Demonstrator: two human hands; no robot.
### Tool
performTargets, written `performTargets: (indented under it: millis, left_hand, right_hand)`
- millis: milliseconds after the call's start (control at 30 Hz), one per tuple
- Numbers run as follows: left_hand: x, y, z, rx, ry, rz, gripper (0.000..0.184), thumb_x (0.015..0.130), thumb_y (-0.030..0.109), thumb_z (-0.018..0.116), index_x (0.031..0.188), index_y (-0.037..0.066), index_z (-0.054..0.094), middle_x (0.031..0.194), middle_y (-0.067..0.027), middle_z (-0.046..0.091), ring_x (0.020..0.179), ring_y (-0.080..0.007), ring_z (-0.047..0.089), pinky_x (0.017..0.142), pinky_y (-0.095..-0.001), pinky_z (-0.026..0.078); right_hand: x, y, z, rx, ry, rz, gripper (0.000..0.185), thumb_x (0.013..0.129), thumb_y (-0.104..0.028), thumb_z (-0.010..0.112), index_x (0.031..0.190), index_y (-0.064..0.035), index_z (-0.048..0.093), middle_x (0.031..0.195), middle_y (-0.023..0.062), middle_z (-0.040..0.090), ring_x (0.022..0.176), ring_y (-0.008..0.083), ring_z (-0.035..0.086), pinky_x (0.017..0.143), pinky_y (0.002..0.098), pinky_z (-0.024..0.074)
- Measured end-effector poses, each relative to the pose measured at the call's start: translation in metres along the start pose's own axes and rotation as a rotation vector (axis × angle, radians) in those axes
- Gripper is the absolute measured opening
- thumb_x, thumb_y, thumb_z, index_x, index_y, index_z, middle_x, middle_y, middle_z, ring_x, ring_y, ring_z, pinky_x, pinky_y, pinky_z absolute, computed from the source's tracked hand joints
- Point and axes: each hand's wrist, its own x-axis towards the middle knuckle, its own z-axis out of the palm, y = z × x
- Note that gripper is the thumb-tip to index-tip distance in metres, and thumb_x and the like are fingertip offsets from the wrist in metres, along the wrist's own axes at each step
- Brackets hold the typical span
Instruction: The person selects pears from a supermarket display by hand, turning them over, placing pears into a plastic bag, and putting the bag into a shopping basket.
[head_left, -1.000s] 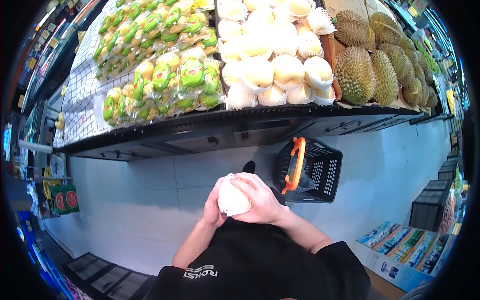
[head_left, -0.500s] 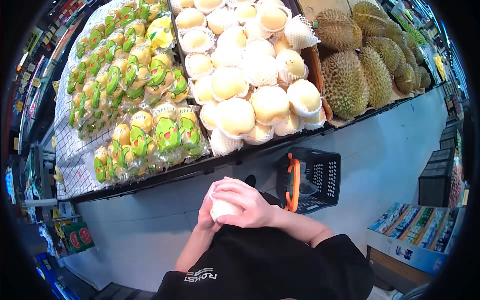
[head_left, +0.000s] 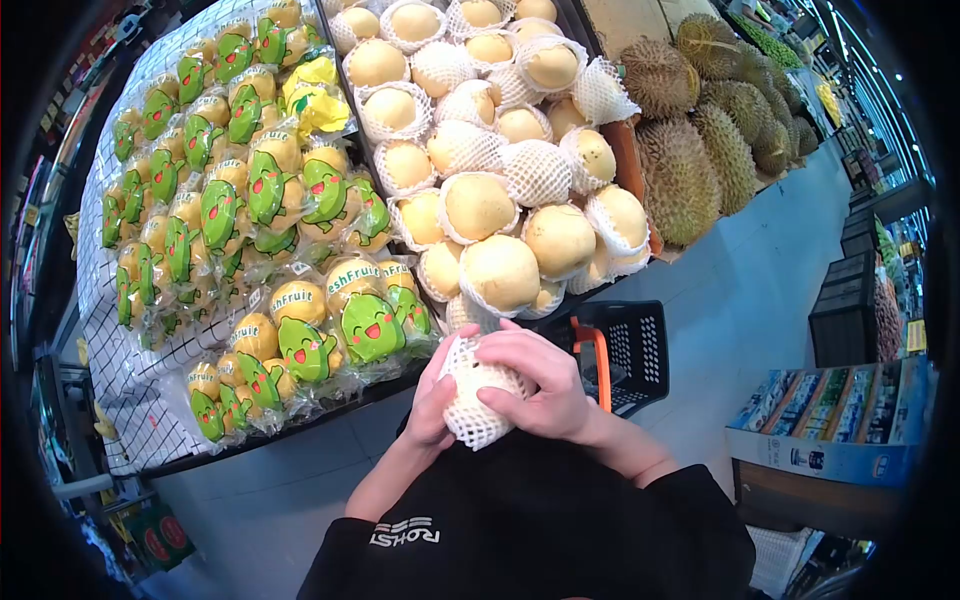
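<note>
A person in a black shirt (head_left: 530, 520) cradles a pale fruit in white foam netting (head_left: 480, 400) between two bare hands at a produce stand. The fingers of the left hand (head_left: 432, 400) curl around one side of it, while those of the right hand (head_left: 542, 382) wrap the other, the thumb pressed across the netting. Just beyond the fingertips sit rows of yellow fruits in foam sleeves (head_left: 503, 273). Right of the fingers, a black shopping basket (head_left: 652, 350) with an orange handle (head_left: 602, 365) stands on the floor. Left of them lie clear bags of yellow fruit (head_left: 370, 328) with green cartoon labels; farther off to the right, spiky durians (head_left: 680, 180) are piled.
</note>
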Motion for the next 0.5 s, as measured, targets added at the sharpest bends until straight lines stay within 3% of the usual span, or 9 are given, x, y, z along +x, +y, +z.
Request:
performTargets:
  millis: [33,167,233,267,333,400,500]
  left_hand:
    - [0.002,0.005,0.0,-0.001,-0.007,0.01,0.088,0.085,0.036,0.071,0.147,-0.001,0.022,0.132,-0.0176,0.049,0.122,-0.0258,0.054,0.103,-0.0389,0.044]
    - [0.006,0.017,-0.003,0.012,-0.052,0.006,0.089,0.086,0.034,0.072,0.148,-0.001,0.02,0.132,-0.018,0.05,0.122,-0.0249,0.053,0.103,-0.0375,0.043]
    - [0.005,0.02,-0.001,0.015,-0.032,-0.003,0.09,0.085,0.037,0.072,0.148,-0.002,0.021,0.132,-0.0176,0.05,0.122,-0.0245,0.053,0.103,-0.0367,0.043]
    - [0.006,0.021,0.0,0.041,-0.006,0.016,0.093,0.084,0.043,0.07,0.147,-0.004,0.02,0.133,-0.0197,0.049,0.123,-0.0264,0.053,0.104,-0.0384,0.043]
    - [0.008,0.025,-0.001,0.083,0.028,0.029,0.099,0.081,0.053,0.07,0.146,-0.006,0.022,0.135,-0.021,0.046,0.125,-0.0282,0.051,0.106,-0.0402,0.041]
    - [0.012,0.025,-0.002,0.118,0.031,0.052,0.101,0.08,0.054,0.071,0.146,-0.005,0.022,0.136,-0.0207,0.045,0.126,-0.0283,0.051,0.107,-0.0402,0.041]
    - [0.02,0.02,-0.001,0.151,0.048,0.107,0.106,0.075,0.052,0.076,0.146,-0.005,0.021,0.138,-0.02,0.044,0.127,-0.0282,0.049,0.108,-0.0406,0.04]
  right_hand:
    - [0.005,-0.002,0.002,-0.001,-0.021,0.043,0.036,0.079,-0.015,0.076,0.109,0.0013,0.066,0.106,0.013,0.069,0.101,0.0249,0.067,0.105,0.0486,0.0423]
    - [0.015,-0.003,0.01,0.096,-0.061,0.135,0.03,0.081,-0.009,0.074,0.108,0.001,0.067,0.104,0.0126,0.07,0.101,0.0242,0.067,0.102,0.0449,0.0447]
    - [0.02,-0.01,0.015,0.289,-0.028,0.332,0.024,0.083,-0.004,0.072,0.106,0.0019,0.068,0.101,0.0131,0.07,0.103,0.0234,0.066,0.097,0.0382,0.0477]
    - [0.022,-0.007,0.017,0.309,-0.007,0.27,0.018,0.086,0.002,0.067,0.103,0.0038,0.068,0.099,0.0123,0.069,0.099,0.0201,0.065,0.089,0.0309,0.0497]
    - [0.025,-0.003,0.022,0.451,0.047,0.355,0.017,0.088,0.002,0.065,0.104,0.004,0.068,0.1,0.0105,0.068,0.096,0.0162,0.065,0.085,0.0282,0.05]
    - [0.03,0.003,0.022,0.631,0.108,0.434,0.015,0.091,0.002,0.062,0.105,0.0049,0.067,0.102,0.0074,0.066,0.093,0.0106,0.063,0.081,0.0243,0.05]
    - [0.035,0.007,0.009,0.651,0.162,0.566,0.016,0.092,0.002,0.061,0.107,0.0056,0.065,0.1,0.0065,0.065,0.093,0.0102,0.062,0.083,0.0247,0.0496]
